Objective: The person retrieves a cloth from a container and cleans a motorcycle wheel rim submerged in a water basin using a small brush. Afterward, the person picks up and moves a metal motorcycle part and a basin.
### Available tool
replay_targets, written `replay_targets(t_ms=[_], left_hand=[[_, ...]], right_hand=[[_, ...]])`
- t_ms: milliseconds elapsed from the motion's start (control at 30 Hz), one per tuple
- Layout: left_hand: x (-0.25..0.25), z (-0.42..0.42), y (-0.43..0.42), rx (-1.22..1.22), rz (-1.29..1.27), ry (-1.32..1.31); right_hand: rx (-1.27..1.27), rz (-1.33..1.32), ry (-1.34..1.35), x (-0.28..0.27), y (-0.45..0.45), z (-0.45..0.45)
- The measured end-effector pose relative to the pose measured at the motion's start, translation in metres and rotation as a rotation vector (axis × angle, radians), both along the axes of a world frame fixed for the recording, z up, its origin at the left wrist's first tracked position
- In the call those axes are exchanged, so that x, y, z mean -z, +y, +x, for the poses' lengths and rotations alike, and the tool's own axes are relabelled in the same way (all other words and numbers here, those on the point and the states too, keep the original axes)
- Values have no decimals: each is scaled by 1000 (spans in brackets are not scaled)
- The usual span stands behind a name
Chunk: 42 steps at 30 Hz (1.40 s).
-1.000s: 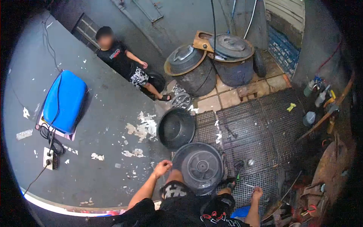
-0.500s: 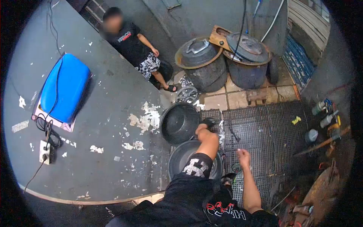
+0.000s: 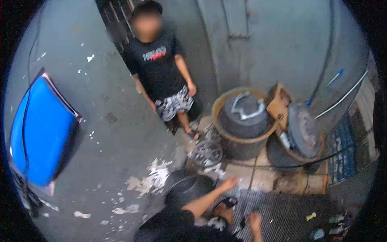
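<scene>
My left hand (image 3: 229,183) reaches forward, smeared by motion, above the tiled floor and to the right of a black tub (image 3: 189,191). No object shows in it, and its fingers are too blurred to read. Lower and further right, my right hand (image 3: 254,221) hangs over the dark ribbed mat (image 3: 282,213). Its fingers look curled but are blurred, and I cannot make out anything in them. One of my feet, in a black sandal (image 3: 229,201), rests by the mat's edge between the two hands.
Two large lidded drums (image 3: 244,143) stand ahead, with a wooden piece (image 3: 280,105) leaning between their lids. A co-worker (image 3: 157,68) stands beyond the grey surface (image 3: 105,121) on the left, which bears a blue object (image 3: 44,129). Cables hang along the wall. Bottles (image 3: 340,220) are at the lower right.
The view has tilted up and shifted, so the drums and co-worker sit lower and look larger. My left hand has come into view, and the tub beneath my leg is no longer visible.
</scene>
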<state>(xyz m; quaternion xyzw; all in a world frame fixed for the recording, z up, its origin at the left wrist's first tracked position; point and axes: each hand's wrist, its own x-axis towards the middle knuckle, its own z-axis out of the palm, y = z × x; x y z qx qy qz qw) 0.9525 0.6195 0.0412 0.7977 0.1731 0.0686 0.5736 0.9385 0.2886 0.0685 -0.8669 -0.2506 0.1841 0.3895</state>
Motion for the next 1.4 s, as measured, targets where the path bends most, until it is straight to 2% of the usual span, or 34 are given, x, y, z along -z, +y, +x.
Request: replay_targets(t_ms=[33, 67, 100, 133, 233, 267, 333, 367, 400, 467, 500, 533, 567, 600, 667, 800, 833, 867, 967, 1000, 1067, 1167, 1300, 1400], left_hand=[[-61, 37, 5, 62, -349, -35], [-167, 62, 10, 100, -363, 12], [-212, 77, 16, 131, -454, -64], [-232, 85, 23, 167, -537, -144], [-249, 79, 56, 221, -445, -21], [-256, 67, 64, 228, -201, 46], [-255, 34, 85, 538, 306, 489], [-263, 13, 93, 744, 372, 580], [-188, -37, 103, 779, 287, 233], [-146, -110, 114, 1164, -108, 782], [-211, -116, 104, 1220, -189, 1066], [-224, -131, 79, 1289, -563, 1107], [-250, -155, 70, 975, -435, 1287], [-285, -162, 66, 751, -553, 1232], [-291, -175, 34, 444, -722, 1119], [-308, -150, -32, 60, -844, 962], [-315, -140, -49, -25, -875, 914], [-321, -129, -63, -88, -888, 888], [-337, -98, -102, -235, -921, 827], [-342, -90, -111, -275, -932, 809], [-351, -79, -126, -334, -949, 773], [-358, -68, -144, -392, -1003, 732], [-362, -65, -156, -422, -1102, 665], [-360, -71, -154, -403, -1225, 607]], right_hand=[[161, 167, 470, -63, 36, 23], [196, 183, 315, -79, 62, 49], [152, 266, 152, -124, 94, 73], [162, 240, 186, -122, 108, 97], [192, 210, 234, -158, 138, 135], [198, 246, 245, -157, 140, 146], [162, 312, 209, -153, 160, 168], [156, 306, 231, -160, 167, 175], [158, 280, 253, -165, 162, 180], [171, 254, 339, -150, 152, 192], [175, 253, 379, -142, 154, 203], [170, 273, 372, -131, 154, 213], [165, 286, 369, -120, 152, 220], [152, 300, 366, -113, 152, 229], [116, 283, 436, -114, 161, 248], [-124, 341, 518, -128, 183, 306], [-220, 332, 388, -132, 183, 328], [-305, 332, 265, -135, 185, 344], [-298, 336, 444, -181, 181, 395], [-295, 339, 343, -164, 181, 412], [-301, 248, 381, -157, 177, 449], [-325, 372, 285, -154, 185, 472], [-312, 270, 447, -168, 200, 470], [-427, 219, 354, -162, 218, 451]])
